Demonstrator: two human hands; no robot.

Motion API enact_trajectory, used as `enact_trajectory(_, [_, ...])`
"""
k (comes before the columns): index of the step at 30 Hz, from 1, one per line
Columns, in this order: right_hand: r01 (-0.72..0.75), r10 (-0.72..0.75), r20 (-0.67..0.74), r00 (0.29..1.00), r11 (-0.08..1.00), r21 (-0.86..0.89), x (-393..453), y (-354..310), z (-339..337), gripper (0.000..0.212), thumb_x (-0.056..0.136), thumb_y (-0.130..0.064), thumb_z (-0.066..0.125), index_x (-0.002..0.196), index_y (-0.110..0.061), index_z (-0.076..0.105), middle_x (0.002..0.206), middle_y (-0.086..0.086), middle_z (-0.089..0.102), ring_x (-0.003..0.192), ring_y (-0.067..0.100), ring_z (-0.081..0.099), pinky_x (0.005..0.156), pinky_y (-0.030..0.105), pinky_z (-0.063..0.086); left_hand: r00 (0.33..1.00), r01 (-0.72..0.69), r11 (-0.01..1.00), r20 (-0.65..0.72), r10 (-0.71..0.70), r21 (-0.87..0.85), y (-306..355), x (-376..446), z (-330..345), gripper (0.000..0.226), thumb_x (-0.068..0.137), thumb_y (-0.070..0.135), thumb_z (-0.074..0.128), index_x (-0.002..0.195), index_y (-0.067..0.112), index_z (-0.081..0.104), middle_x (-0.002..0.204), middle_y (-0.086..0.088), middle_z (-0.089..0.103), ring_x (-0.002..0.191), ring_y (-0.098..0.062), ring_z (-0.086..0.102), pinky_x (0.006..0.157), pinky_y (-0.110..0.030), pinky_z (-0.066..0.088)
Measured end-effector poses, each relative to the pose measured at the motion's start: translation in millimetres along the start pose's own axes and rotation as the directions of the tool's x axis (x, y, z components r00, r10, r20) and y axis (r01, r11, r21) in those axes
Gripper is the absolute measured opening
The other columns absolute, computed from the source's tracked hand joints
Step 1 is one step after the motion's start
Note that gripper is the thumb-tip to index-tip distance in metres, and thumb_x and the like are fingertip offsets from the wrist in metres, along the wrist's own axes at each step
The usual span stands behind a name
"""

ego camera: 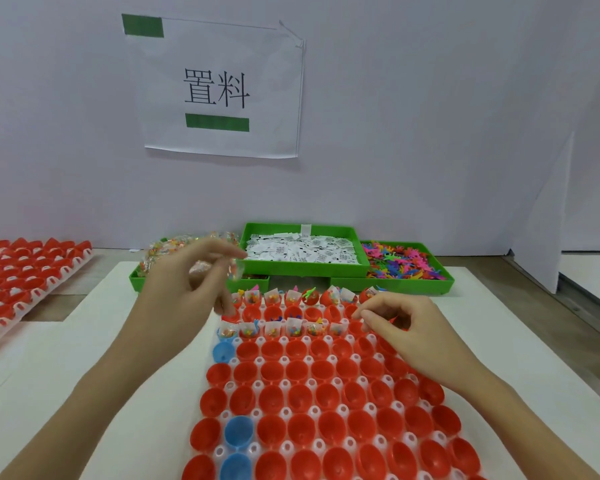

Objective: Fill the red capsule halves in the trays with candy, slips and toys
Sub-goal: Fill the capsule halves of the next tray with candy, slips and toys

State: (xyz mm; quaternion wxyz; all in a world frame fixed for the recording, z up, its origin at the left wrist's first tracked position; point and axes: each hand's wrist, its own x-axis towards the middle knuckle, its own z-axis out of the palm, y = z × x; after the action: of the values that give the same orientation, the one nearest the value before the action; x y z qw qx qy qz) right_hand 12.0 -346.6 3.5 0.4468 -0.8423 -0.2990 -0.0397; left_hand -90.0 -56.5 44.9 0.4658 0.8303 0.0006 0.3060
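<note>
Fingers point(238, 263) of left hand point(184, 282) pinching a clear candy packet point(235, 270) above the tray point(284, 384); right hand point(400, 323) fingers curled, grip unclear, over third-row red capsule halves point(355, 329). Filling mid-row; next, lowering candy into an empty half.
</note>
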Motion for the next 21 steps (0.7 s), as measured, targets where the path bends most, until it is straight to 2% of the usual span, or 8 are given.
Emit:
enact_trajectory(4, [0.0, 0.0, 0.005, 1.0, 1.0, 0.01, 0.4, 0.4, 0.7, 0.019, 0.096, -0.017, 0.068, 0.091, -0.032, 0.078, 0.081, -0.011, 0.076, 0.08, 0.004, 0.07, 0.072, 0.017, 0.053, 0.991, 0.128, 0.979, -0.012, -0.131, -0.159, -8.5, -37.4, 6.4, 0.021, 0.099, 0.009, 0.063, 0.097, 0.024, 0.078, 0.067, -0.009, 0.071, 0.058, -0.019, 0.068, 0.061, -0.015, 0.053])
enact_trajectory(9, [0.042, -0.046, -0.055, 0.997, 0.997, -0.069, 15.3, -5.3, 2.2, 0.022, 0.097, -0.014, 0.065, 0.094, -0.032, 0.076, 0.084, -0.018, 0.074, 0.085, 0.003, 0.069, 0.073, 0.017, 0.053, 0.971, 0.23, 0.936, -0.007, -0.24, -0.266, -20.9, -43.3, 3.0, 0.024, 0.096, 0.012, 0.067, 0.093, 0.03, 0.082, 0.068, -0.011, 0.074, 0.068, -0.022, 0.072, 0.066, -0.012, 0.054])
enact_trajectory(13, [0.104, -0.121, -0.064, 0.991, 0.969, -0.223, 60.2, -9.9, 6.2, 0.023, 0.1, -0.013, 0.06, 0.106, -0.027, 0.077, 0.1, -0.018, 0.074, 0.093, -0.006, 0.065, 0.079, 0.007, 0.047, 0.97, 0.24, 0.92, 0.034, -0.242, -0.31, -23.2, -44.2, -2.3, 0.025, 0.096, 0.013, 0.068, 0.095, 0.033, 0.082, 0.071, -0.012, 0.075, 0.07, -0.021, 0.073, 0.068, -0.009, 0.052])
enact_trajectory(15, [0.113, -0.127, -0.027, 0.991, 0.946, -0.303, 90.6, -9.8, 8.0, 0.027, 0.103, -0.011, 0.054, 0.118, -0.022, 0.074, 0.113, -0.011, 0.074, 0.099, -0.006, 0.063, 0.084, 0.001, 0.043, 0.97, 0.241, 0.92, 0.047, -0.238, -0.31, -25.2, -44.5, -2.6, 0.025, 0.096, 0.012, 0.067, 0.096, 0.033, 0.081, 0.071, -0.012, 0.075, 0.071, -0.022, 0.074, 0.07, -0.01, 0.052])
enact_trajectory(16, [0.104, -0.11, 0.002, 0.994, 0.933, -0.344, 106.1, -8.6, 9.7, 0.029, 0.105, -0.011, 0.051, 0.124, -0.019, 0.071, 0.121, -0.006, 0.072, 0.106, 0.001, 0.065, 0.091, 0.004, 0.043, 0.97, 0.242, 0.92, 0.05, -0.239, -0.309, -26.0, -44.4, -2.6, 0.025, 0.096, 0.013, 0.067, 0.097, 0.033, 0.081, 0.071, -0.012, 0.075, 0.071, -0.023, 0.074, 0.071, -0.009, 0.052])
enact_trajectory(18, [0.073, -0.055, 0.054, 0.997, 0.893, -0.443, 134.3, -3.5, 15.1, 0.034, 0.107, -0.009, 0.045, 0.134, -0.016, 0.065, 0.135, 0.003, 0.067, 0.122, 0.019, 0.063, 0.103, 0.025, 0.047, 0.97, 0.243, 0.92, 0.047, -0.24, -0.309, -27.5, -44.1, -3.0, 0.025, 0.096, 0.014, 0.067, 0.096, 0.034, 0.081, 0.071, -0.012, 0.075, 0.071, -0.023, 0.073, 0.071, -0.009, 0.052])
enact_trajectory(19, [0.053, -0.015, 0.081, 0.997, 0.87, -0.49, 145.1, 0.0, 18.6, 0.037, 0.107, -0.007, 0.044, 0.137, -0.017, 0.063, 0.14, 0.006, 0.063, 0.124, 0.023, 0.062, 0.105, 0.032, 0.048, 0.969, 0.243, 0.919, 0.047, -0.241, -0.309, -27.8, -44.2, -3.5, 0.025, 0.096, 0.014, 0.068, 0.095, 0.035, 0.081, 0.07, -0.012, 0.075, 0.07, -0.023, 0.073, 0.07, -0.009, 0.052])
enact_trajectory(21, [0.03, 0.075, 0.165, 0.983, 0.831, -0.556, 159.4, 6.4, 24.6, 0.042, 0.106, -0.002, 0.047, 0.142, -0.019, 0.059, 0.147, 0.01, 0.057, 0.125, 0.026, 0.061, 0.103, 0.037, 0.05, 0.968, 0.247, 0.918, 0.04, -0.247, -0.31, -27.6, -44.0, -4.6, 0.025, 0.095, 0.014, 0.068, 0.094, 0.035, 0.081, 0.07, -0.011, 0.075, 0.069, -0.022, 0.073, 0.067, -0.01, 0.052])
